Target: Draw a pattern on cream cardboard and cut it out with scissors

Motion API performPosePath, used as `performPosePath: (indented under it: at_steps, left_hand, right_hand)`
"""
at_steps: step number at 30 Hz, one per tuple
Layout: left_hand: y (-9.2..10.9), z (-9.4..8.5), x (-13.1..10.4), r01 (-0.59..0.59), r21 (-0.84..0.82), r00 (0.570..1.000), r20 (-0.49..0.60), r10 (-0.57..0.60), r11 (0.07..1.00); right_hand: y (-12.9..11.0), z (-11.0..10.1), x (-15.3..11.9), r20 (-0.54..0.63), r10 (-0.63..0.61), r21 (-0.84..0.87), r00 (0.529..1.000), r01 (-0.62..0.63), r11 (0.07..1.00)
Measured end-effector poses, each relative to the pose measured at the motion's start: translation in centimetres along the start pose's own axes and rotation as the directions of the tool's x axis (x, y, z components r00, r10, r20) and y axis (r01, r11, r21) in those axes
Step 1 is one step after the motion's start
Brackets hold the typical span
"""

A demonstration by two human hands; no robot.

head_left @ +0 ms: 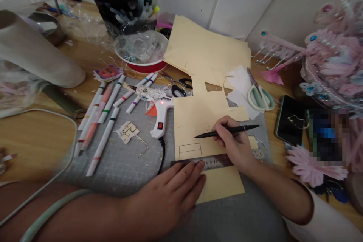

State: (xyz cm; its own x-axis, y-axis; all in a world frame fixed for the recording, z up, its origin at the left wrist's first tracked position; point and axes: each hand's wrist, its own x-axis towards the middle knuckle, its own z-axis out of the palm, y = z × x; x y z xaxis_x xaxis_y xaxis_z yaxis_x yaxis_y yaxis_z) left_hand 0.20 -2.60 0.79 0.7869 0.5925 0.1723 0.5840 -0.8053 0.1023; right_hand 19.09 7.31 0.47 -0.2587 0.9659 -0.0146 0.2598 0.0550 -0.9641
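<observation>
My left hand (176,187) lies flat with fingers stretched out, pressing a metal ruler (211,162) onto a sheet of yellow cardstock (193,115). Part of the ruler is hidden under my fingers. A small ruled rectangle (190,150), split by a line, is drawn just above the ruler's edge. My right hand (234,141) is closed around a black double-ended pen (236,129), held almost level over the card to the right of the drawing. The pen's left tip seems to hover above the card; contact cannot be made out.
A lit glue gun (162,119) lies left of the card, its cord running toward my left hand. Several markers (102,141) lie farther left. Green-handled scissors (261,98) and a phone (289,119) are on the right. Behind are more cardstock (210,47) and a red-rimmed bowl (146,67).
</observation>
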Motion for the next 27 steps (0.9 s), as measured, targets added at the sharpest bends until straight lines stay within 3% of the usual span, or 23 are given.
performPosePath:
  at_steps: [16,27]
  left_hand:
    - [0.04,0.03,0.1,0.028,-0.009,1.0,-0.003,-0.028,1.0]
    - [-0.01,-0.16,-0.02,0.004,-0.007,1.0,0.019,-0.004,1.0]
  right_hand:
    - [-0.37,0.02,-0.13,0.057,-0.058,-0.077,0.997,0.063,0.995]
    - [-0.49,0.06,-0.37,0.067,-0.033,-0.072,0.997,0.038,0.997]
